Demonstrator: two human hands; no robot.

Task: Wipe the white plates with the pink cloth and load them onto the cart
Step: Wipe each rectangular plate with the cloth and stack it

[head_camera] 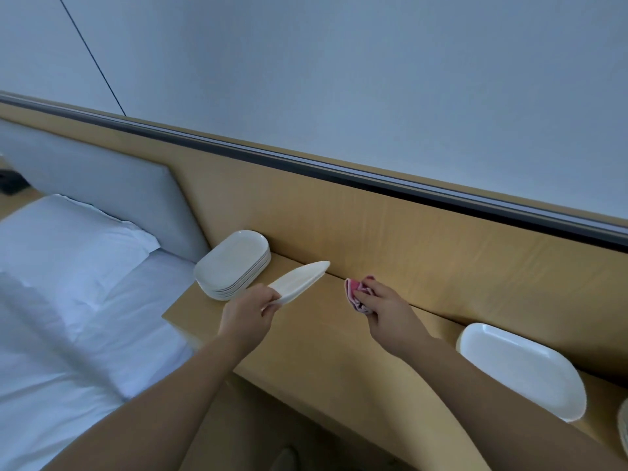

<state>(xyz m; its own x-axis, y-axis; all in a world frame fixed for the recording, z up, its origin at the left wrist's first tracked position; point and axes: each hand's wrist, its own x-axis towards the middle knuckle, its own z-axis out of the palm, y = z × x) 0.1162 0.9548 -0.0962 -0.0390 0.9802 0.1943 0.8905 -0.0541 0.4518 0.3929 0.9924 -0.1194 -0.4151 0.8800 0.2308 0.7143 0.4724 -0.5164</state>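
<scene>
My left hand grips one white oblong plate by its near end and holds it tilted on edge above the wooden shelf. To its right, apart from the plate, my right hand is closed on a bunched pink cloth. A stack of several white plates rests on the shelf's left end, just behind the held plate. Another white plate lies on the shelf at the right. No cart is in view.
A bed with a white pillow and white sheet lies left of the shelf. A wooden wall panel with a dark rail rises right behind the shelf. The rim of another white dish shows at the right edge.
</scene>
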